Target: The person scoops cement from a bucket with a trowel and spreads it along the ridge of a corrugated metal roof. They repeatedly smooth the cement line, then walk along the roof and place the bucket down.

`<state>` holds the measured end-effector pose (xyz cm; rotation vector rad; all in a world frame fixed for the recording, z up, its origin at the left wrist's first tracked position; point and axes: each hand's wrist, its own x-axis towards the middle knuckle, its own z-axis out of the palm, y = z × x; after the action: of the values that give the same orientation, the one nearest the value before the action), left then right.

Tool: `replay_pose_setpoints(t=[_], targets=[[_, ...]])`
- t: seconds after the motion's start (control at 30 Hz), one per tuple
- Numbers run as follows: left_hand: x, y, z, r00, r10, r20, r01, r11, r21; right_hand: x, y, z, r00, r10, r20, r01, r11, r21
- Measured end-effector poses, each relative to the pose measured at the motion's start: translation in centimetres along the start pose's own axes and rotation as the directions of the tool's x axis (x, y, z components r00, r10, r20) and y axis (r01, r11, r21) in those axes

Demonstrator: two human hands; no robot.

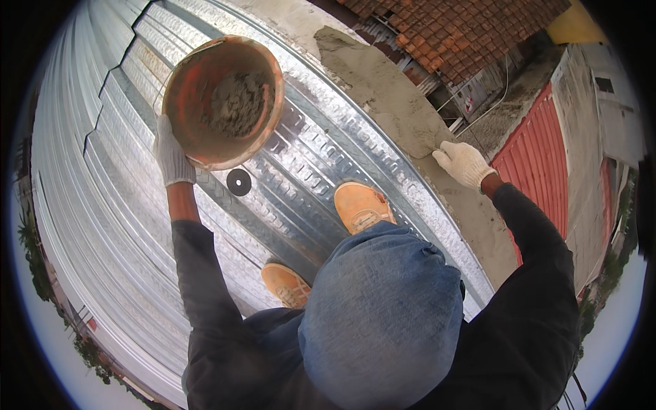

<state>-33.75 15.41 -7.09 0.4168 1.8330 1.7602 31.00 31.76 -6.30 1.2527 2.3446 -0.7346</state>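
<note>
My left hand [171, 153], in a white knit glove, grips the near left rim of an orange bucket [188, 140]. The bucket tilts toward me, and grey mortar [238, 106] lies inside it. To the right, my gloved right hand [465, 165] is closed on what looks like a trowel, beside a strip of wet mortar [372, 82] along the top of the wall. The trowel's blade is hard to tell from the grey mortar. Its handle is mostly hidden in my fist.
I am on ribbed metal roofing [130, 205], with my tan shoes [362, 205] on it. A black disc [231, 182] with a pale centre lies near the bucket. Beyond the wall are a tiled roof [465, 34] and red corrugated sheeting [536, 164] at a lower level. Blue denim covers the lower middle.
</note>
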Motion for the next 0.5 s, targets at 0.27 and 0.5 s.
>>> replay_pose_setpoints(t=[0.27, 0.5], targets=[[-1.1, 1.5, 0.5, 1.0, -0.017, 0.001, 0.017, 1.0, -0.016, 4.2, -2.7, -3.1, 0.989, -0.042, -0.14, 0.058, 0.992, 0.115], [-0.8, 1.1, 0.8, 1.0, 0.021, -0.009, -0.02, 0.996, 0.084, 18.6, -5.7, -11.8, 0.974, -0.227, 0.009, 0.227, 0.972, -0.053]])
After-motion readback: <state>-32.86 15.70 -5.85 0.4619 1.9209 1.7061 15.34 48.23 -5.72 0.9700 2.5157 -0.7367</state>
